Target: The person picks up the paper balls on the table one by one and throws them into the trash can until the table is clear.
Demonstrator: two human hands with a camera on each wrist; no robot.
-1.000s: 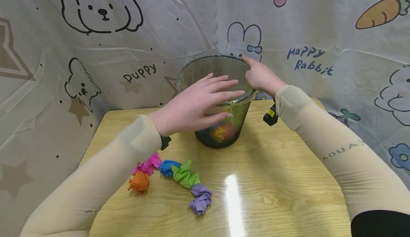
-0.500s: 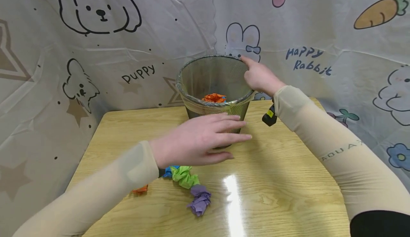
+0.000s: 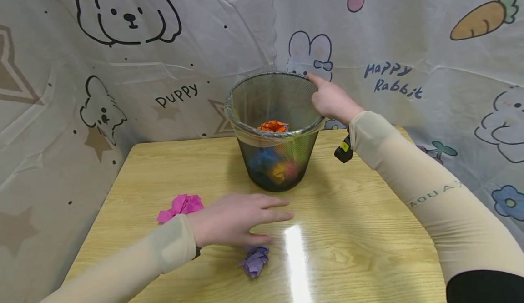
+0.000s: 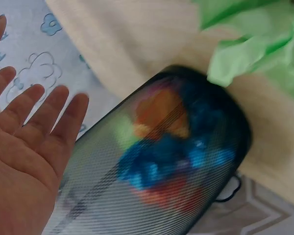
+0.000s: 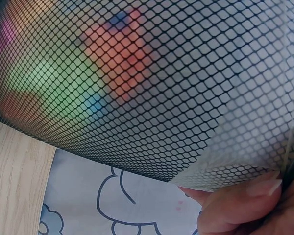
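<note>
In the head view, my left hand (image 3: 241,219) hovers low over the table with fingers spread and relaxed, holding nothing. A crumpled purple paper ball (image 3: 254,264) lies just below its thumb, and a crumpled pink paper (image 3: 182,205) is beyond the wrist. Crumpled green paper (image 4: 264,54) shows close up in the left wrist view; the hand and forearm hide it from the head view. My right hand (image 3: 333,98) grips the rim of a black mesh wastebasket (image 3: 230,100), which stands upright with a clear liner. Its curled fingers (image 5: 245,205) are on the rim in the right wrist view.
Several crumpled papers sit inside the basket, including an orange one (image 3: 273,126) high in the pile. The wooden table (image 3: 368,230) ends at a printed curtain (image 3: 163,66) behind and at the left.
My left hand has moved from over the basket's mouth down toward the near papers, uncovering the orange paper in the basket and covering the green and blue ones. My right hand stays on the rim.
</note>
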